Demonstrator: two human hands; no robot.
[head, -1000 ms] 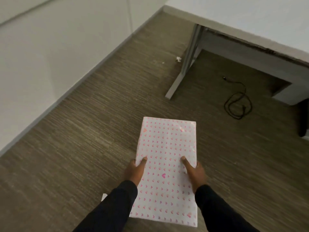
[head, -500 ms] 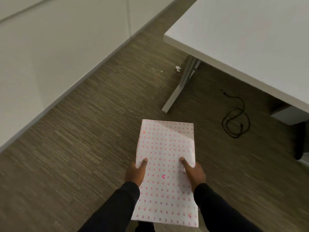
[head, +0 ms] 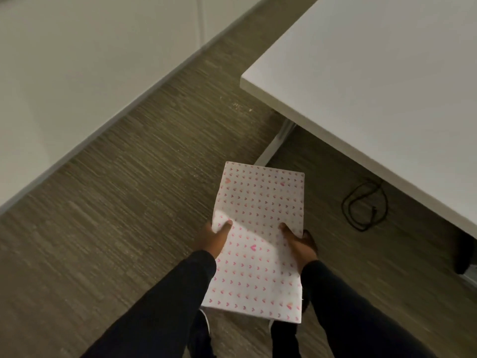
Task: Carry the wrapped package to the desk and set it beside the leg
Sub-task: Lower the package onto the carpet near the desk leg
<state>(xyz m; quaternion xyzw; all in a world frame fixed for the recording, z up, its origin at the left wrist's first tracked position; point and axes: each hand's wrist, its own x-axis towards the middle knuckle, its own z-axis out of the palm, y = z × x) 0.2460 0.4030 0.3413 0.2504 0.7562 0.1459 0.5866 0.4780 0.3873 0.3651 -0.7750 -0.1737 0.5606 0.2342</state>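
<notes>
A flat rectangular wrapped package [head: 260, 220], white paper with small pink hearts, is held level in front of me above the carpet. My left hand [head: 215, 239] grips its left edge, thumb on top. On the right edge sits my right hand [head: 299, 244], thumb on top too. The white desk [head: 374, 81] fills the upper right. Its grey metal leg [head: 277, 143] slants down to the floor just beyond the package's far edge, partly hidden under the desktop.
A pale wall with a baseboard [head: 116, 117] runs diagonally along the left. A coiled black cable [head: 364, 205] lies on the carpet under the desk. A dark chair foot [head: 464, 257] shows at the right edge. My dark trouser legs and shoes appear below the package.
The desk has come closer and now covers more of the upper right, hiding most of the leg. Both hands keep their hold on the package.
</notes>
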